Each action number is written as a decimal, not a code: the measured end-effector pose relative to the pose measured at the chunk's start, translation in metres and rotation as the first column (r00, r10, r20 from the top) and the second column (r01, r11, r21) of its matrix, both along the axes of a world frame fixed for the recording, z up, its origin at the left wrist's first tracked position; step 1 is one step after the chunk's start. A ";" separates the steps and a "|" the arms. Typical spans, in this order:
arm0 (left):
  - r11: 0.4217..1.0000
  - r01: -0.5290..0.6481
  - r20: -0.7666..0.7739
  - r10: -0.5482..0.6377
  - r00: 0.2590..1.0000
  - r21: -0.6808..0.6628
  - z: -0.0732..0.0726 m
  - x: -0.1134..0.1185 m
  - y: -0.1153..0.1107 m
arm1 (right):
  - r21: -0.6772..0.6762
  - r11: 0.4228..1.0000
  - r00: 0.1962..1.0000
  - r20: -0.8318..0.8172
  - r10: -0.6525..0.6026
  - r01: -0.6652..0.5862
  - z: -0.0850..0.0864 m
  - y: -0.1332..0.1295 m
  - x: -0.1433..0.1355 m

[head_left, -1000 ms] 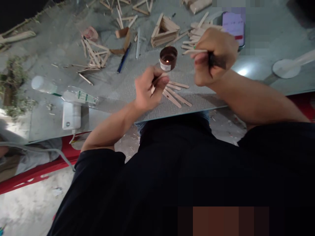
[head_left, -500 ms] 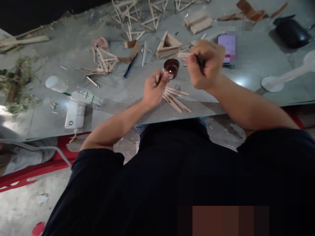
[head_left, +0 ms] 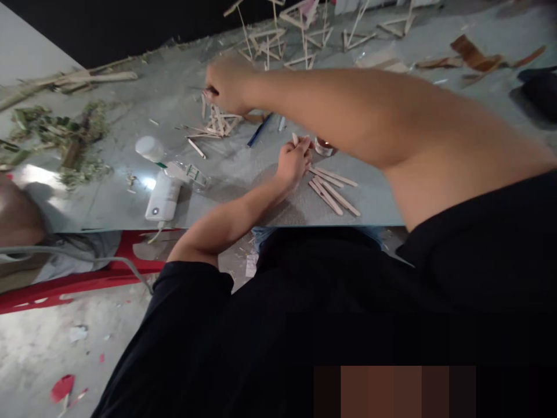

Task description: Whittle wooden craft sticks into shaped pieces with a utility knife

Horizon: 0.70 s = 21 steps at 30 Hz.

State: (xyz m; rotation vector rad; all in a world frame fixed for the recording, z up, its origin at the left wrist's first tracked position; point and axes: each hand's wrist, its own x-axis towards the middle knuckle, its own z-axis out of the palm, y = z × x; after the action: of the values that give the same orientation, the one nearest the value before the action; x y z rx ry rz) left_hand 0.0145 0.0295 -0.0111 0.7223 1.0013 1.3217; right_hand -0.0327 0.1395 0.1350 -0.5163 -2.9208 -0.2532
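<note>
Left hand [head_left: 294, 165] pinches pale flat wooden sticks [head_left: 295, 139], likely steadying them; right hand [head_left: 231, 84] curled above pale wooden-stick heap [head_left: 220, 124], grip unclear.

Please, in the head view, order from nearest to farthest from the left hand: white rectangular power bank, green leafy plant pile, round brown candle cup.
1. Round brown candle cup: just right of the left hand.
2. White rectangular power bank: left of the hand.
3. Green leafy plant pile: further left.

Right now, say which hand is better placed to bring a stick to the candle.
Probably the left hand: it pinches a stick beside the candle; the right hand is farther off.
</note>
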 end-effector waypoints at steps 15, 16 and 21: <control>0.959 -0.037 0.181 -0.015 0.983 0.281 0.022 -0.009 -0.014 | -0.046 0.998 0.752 -0.660 -0.005 -0.033 0.005 -0.053 0.143; 0.945 -0.034 0.186 -0.029 0.982 0.324 0.023 -0.008 -0.018 | -0.079 0.997 0.739 -0.671 -0.055 0.002 -0.003 -0.066 0.170; 0.931 0.079 0.025 -0.094 0.995 0.357 0.023 0.001 -0.039 | -0.086 0.995 0.804 -0.588 -0.092 0.052 -0.062 -0.095 0.251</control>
State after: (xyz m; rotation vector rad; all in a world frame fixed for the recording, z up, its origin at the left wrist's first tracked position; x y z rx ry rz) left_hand 0.0154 -0.0098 0.0119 0.9971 0.6932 1.4517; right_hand 0.2184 0.0441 0.0725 -0.5898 -2.3020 0.0062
